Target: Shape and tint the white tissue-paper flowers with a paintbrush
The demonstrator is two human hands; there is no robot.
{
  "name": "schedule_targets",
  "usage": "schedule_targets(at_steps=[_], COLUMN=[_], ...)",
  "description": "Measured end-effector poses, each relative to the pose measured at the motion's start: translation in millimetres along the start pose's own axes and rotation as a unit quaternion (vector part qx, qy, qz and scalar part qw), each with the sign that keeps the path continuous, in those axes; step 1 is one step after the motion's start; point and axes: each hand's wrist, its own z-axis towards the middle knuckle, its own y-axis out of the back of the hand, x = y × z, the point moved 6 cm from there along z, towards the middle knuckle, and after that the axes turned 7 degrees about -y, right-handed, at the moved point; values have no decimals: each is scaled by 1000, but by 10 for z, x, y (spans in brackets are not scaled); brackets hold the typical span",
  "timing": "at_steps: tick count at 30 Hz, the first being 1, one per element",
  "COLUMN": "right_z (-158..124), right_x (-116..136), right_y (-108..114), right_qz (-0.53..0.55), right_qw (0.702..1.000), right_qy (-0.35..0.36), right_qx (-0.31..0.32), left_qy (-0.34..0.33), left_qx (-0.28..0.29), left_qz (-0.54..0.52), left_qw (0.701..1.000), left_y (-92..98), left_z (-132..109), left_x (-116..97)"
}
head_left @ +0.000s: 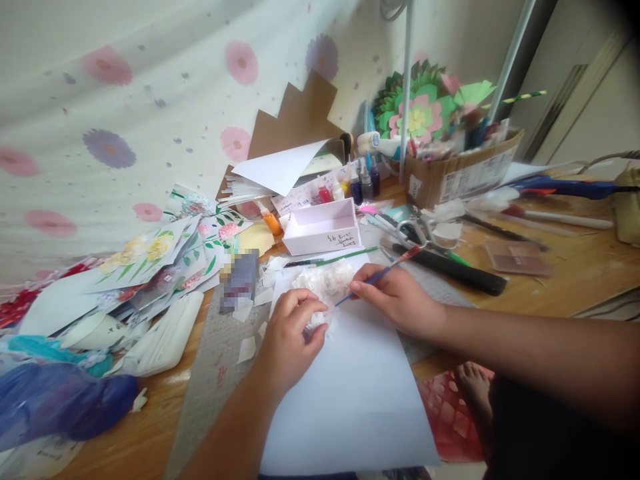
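The tissue-paper flower (325, 280), all white and not yet painted, sat pinched in the left hand (290, 337); the right hand (395, 297) pinched a paintbrush (345, 299) just beyond those fingertips.

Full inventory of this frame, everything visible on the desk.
large white sheet of paper: one, white, desk centre, under both hands
crumpled white tissue tuft: one, white, on the sheet
thin blue stick: one, blue, slanting onto the tuft
open white rectangular box: one, white, behind the sheet
small plastic bottles: several, mixed colours, behind the box
brown cardboard box of paper flowers: one, brown, back right
metal scissors: one pair, grey, right of the box
floral printed cards: many, mixed, piled left
left hand: one, pinching the tuft
right hand: one, gripping the stick
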Motion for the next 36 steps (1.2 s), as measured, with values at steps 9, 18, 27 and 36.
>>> schedule_targets(at_steps=[9, 18, 27, 36], right_z=[-72, -127, -141, -148], right_x=[73, 95, 87, 35], right_y=[-63, -156, -175, -199], right_qz=[-6, 19, 22, 24], right_qw=[999, 997, 996, 996], right_qy=[32, 56, 62, 58], right_qx=[17, 39, 55, 56], left_qy=[5, 206, 309, 249], left_qx=[-3, -150, 44, 26], left_qz=[17, 70, 198, 219], left_qw=[1000, 964, 929, 943], left_y=[11, 609, 850, 728], left_z=[14, -223, -480, -346], left_x=[14, 517, 1159, 1386])
